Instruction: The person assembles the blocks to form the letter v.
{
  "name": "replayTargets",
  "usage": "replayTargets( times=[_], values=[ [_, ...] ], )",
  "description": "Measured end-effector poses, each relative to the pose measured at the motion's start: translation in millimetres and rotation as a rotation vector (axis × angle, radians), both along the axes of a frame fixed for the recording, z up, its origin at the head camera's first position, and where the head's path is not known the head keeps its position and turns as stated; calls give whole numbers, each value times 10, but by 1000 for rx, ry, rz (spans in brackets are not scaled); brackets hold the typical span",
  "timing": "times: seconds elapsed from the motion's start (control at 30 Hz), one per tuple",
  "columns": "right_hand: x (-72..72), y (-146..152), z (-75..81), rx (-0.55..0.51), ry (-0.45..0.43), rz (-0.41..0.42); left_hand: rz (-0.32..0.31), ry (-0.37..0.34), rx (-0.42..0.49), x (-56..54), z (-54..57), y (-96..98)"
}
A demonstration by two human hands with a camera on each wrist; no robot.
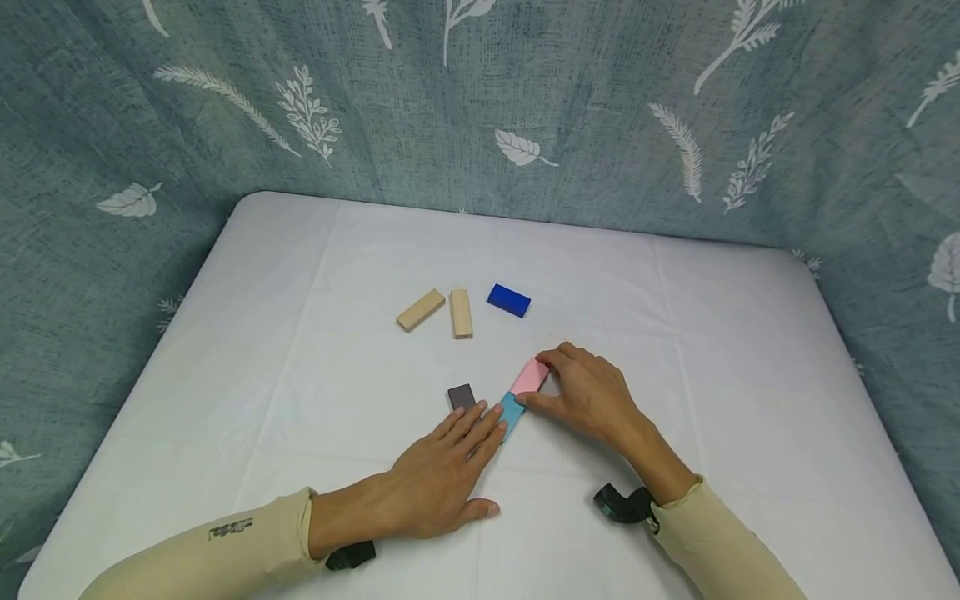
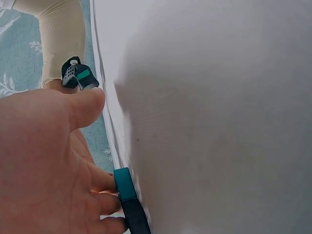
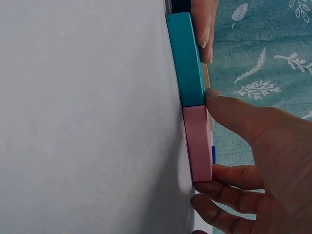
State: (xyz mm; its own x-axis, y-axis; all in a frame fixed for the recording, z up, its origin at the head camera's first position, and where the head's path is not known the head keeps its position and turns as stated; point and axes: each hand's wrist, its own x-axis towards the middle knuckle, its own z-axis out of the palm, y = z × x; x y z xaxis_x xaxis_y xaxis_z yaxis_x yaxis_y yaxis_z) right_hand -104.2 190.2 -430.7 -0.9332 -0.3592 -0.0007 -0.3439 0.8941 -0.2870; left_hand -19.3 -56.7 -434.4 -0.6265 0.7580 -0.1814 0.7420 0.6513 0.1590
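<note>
A pink block [image 1: 529, 376] lies end to end with a turquoise block [image 1: 512, 414] on the white table. My right hand [image 1: 592, 396] grips the pink one, fingertips at its far end and thumb by the seam, as the right wrist view also shows. With fingers stretched out, my left hand [image 1: 442, 479] rests its fingertips on the turquoise block and on a dark grey block [image 1: 462, 397], partly covering both. In the left wrist view, the turquoise block [image 2: 125, 184] and a dark block [image 2: 135, 214] appear beyond the fingertips.
Farther back on the white table [image 1: 360, 250] lie a blue block [image 1: 509, 300] and two plain wooden blocks, one slanted [image 1: 421, 310] and the other wooden block [image 1: 461, 314] nearly straight. A leaf-patterned curtain [image 1: 585, 108] hangs behind the table. Both wrists carry black cameras.
</note>
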Motion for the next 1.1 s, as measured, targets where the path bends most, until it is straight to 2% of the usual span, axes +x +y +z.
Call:
replayTargets(
  times=[1.1],
  values=[
    [-18, 8, -8, 9, 8, 22, -3, -8, 18, 5, -1, -5]
  ],
)
